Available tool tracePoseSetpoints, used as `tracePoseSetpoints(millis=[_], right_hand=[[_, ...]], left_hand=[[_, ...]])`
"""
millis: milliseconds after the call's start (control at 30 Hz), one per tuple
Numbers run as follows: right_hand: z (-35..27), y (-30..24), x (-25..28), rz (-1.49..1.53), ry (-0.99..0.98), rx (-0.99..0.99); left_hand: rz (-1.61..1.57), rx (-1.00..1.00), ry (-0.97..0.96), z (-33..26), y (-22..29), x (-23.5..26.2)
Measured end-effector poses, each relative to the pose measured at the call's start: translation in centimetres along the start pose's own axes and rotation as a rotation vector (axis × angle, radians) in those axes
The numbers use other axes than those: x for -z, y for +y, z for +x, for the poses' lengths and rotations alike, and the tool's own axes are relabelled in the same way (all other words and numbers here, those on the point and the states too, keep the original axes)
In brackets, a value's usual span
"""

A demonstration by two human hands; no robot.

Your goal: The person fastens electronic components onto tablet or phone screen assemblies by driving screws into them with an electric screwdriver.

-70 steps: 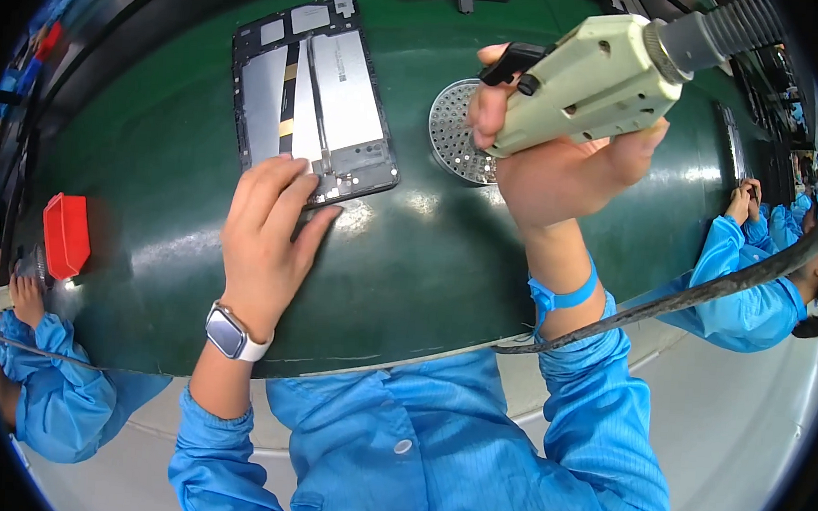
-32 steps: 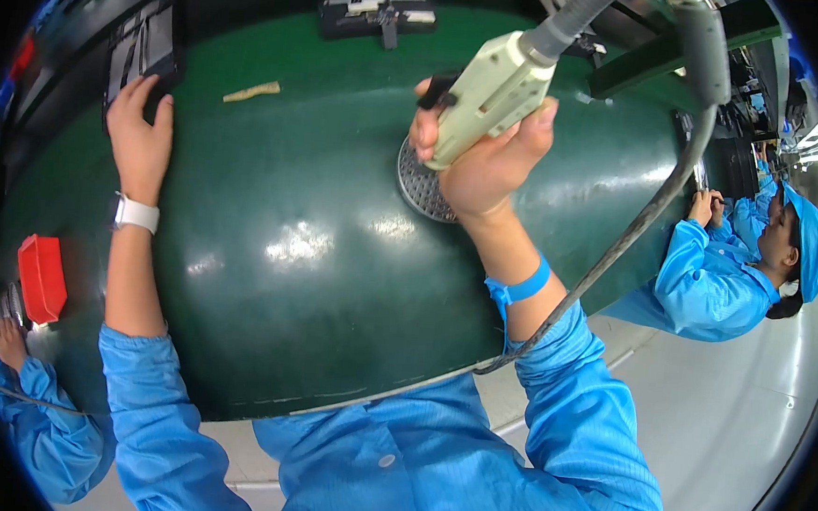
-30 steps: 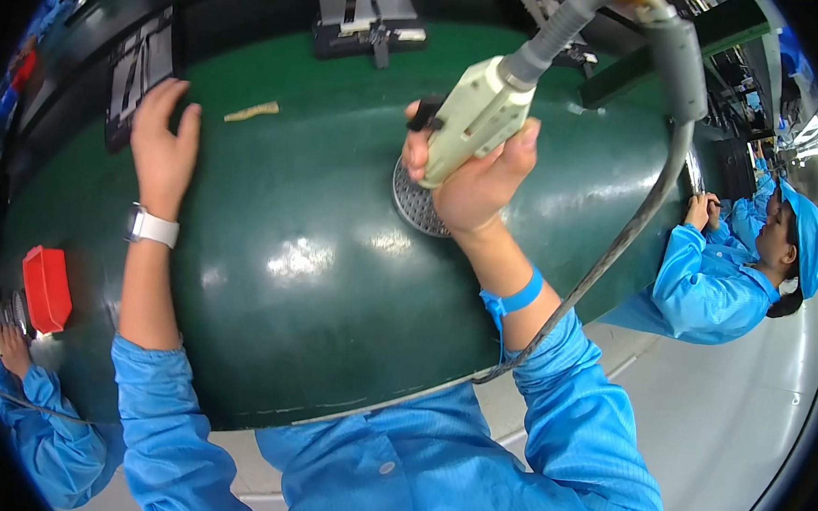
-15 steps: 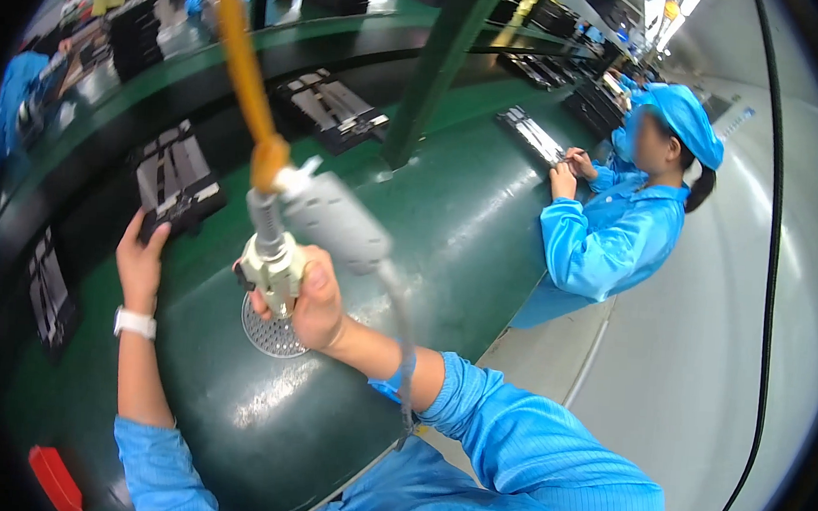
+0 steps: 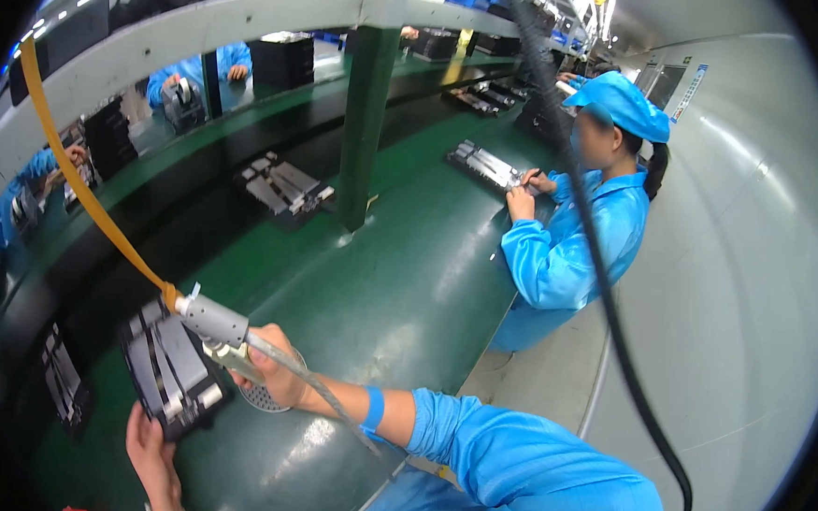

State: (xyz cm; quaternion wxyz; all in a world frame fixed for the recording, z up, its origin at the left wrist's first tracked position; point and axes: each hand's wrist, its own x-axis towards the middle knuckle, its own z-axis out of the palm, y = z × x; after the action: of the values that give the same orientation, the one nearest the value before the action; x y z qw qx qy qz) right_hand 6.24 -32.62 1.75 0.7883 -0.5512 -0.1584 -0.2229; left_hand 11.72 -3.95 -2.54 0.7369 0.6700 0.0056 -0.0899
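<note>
Dark phone tray (image 5: 170,372) lies at the near left corner of the green bench (image 5: 407,293). My left hand (image 5: 154,448) pinches its near edge, fingers closed on it. My right hand (image 5: 275,371) wraps the electric screwdriver (image 5: 217,328) over a round perforated disc (image 5: 265,395). Judgement: steady the tray flat before driving.

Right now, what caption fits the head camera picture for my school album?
Right hand grips a hanging electric screwdriver while the left hand steadies a black tray on the green table.
</note>
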Motion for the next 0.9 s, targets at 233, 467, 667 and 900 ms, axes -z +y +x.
tracePoseSetpoints(millis=[233,467,667,900], right_hand=[[-0.2,1.5,0.8,-0.011,-0.021,-0.143],[-0.3,2.2,0.8,-0.077,-0.040,-0.098],[-1.1,3.1,-0.6,0.059,0.065,-0.136],[-0.3,1.7,1.5,0.007,0.002,-0.167]], left_hand=[[1.003,-0.406,-0.087,-7.0,4.6,-1.2],[1.139,-1.109,-0.658,-6.5,3.5,-4.6],[1.181,-1.218,-0.632,-5.5,3.0,-4.3],[0.784,-1.018,-0.260,-2.4,0.0,-7.0]])
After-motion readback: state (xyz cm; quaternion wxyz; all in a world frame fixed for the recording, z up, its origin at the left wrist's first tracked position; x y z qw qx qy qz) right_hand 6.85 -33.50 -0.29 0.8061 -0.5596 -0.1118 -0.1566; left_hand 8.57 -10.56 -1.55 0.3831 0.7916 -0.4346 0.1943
